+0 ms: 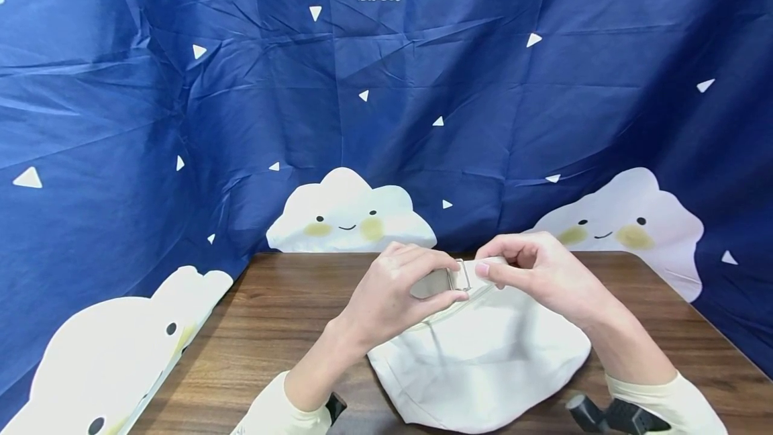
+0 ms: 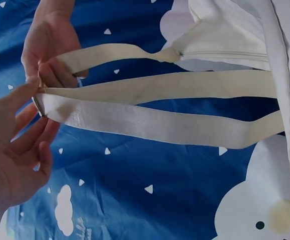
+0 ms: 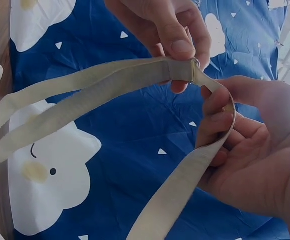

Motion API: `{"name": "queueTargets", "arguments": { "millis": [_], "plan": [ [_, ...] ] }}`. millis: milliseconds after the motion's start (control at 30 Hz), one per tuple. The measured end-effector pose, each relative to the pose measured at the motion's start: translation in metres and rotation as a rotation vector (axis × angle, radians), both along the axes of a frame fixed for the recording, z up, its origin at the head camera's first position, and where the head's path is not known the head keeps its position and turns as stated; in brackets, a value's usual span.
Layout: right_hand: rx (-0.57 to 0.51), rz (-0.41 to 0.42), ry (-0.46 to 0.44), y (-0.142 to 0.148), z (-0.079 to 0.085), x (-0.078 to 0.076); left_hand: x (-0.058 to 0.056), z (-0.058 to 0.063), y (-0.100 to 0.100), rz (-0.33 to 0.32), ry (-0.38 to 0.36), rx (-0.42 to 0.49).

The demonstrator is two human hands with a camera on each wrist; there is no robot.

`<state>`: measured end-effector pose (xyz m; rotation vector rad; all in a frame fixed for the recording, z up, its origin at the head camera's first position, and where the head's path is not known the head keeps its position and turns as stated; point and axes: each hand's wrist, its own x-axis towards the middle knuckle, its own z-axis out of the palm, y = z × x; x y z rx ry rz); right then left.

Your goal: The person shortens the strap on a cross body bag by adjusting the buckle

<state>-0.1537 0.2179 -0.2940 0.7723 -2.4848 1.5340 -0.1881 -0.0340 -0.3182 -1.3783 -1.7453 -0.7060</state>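
Note:
A white fabric bag (image 1: 483, 368) with a zipper lies on the near part of the table. Above it, my left hand (image 1: 392, 294) pinches a metal slider buckle (image 1: 460, 276) on the bag's strap between thumb and fingers. Just to the right, my right hand (image 1: 546, 277) grips the flat cream strap (image 3: 177, 185) close to the buckle, thumb against curled fingers. In the left wrist view, lengths of the strap (image 2: 139, 120) run from the fingers back toward the bag. The right wrist view shows the strap passing through the buckle and bending over the right fingers.
The brown wooden table (image 1: 284, 314) extends around the bag. Behind it hangs a blue curtain (image 1: 392, 119) with white triangles and smiling clouds, which also drapes along the left and right sides. Dark wrist devices (image 1: 622, 415) show near both sleeves.

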Motion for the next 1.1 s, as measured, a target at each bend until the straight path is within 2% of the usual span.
{"name": "queueTargets", "arguments": {
  "millis": [300,600,833,1100],
  "plan": [
    [-0.012,0.019,0.035,-0.0005,-0.0009,-0.0004,0.0007,0.0005,-0.0001,-0.005,-0.070,0.007],
    [-0.016,0.047,0.044,-0.0036,-0.0023,0.0008,0.0017,0.0012,-0.0005,-0.017,-0.062,0.010],
    [-0.027,0.096,0.040,-0.0061,-0.0032,-0.0003,0.0041,0.0014,-0.0012,-0.012,-0.064,0.004],
    [-0.039,0.108,0.013,-0.0082,-0.0046,-0.0012,0.0052,0.0025,-0.0016,0.006,-0.037,0.013]
  ]
}}
